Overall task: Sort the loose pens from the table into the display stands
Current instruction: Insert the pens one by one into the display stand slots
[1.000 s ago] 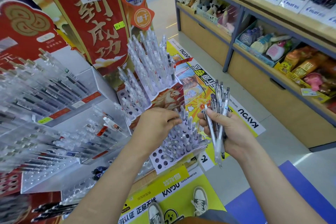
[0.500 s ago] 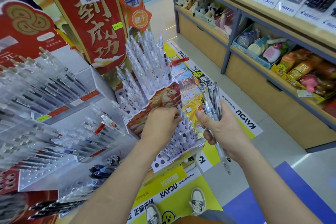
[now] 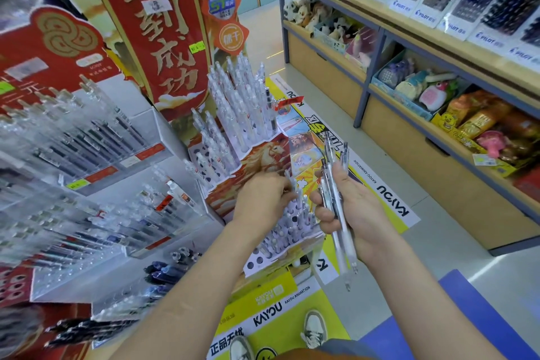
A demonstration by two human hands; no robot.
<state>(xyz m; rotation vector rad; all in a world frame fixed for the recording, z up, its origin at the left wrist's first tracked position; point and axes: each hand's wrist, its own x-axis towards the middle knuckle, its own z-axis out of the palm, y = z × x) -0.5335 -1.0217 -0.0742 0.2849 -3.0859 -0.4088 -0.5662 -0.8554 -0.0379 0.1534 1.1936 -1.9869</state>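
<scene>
Step in hand, as I judge: seat one pen in lower tier of stepped display stand (image 3: 264,257). Left hand (image 3: 260,199): fingers curled, pinches clear pen (image 3: 290,184) upright among pens already standing there. To do well: keep pen vertical, find free hole, push straight down, avoid knocking neighbours. Free holes show at stand's near corner. Right hand (image 3: 355,210), just beside stand: closed round bundle of clear pens (image 3: 331,161), tips down.

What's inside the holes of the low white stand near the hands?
Clear pens stand upright in most holes of the white stand; a few front holes are dark and empty. The left hand covers its upper part, so whatever its fingers hold is hidden.
</scene>
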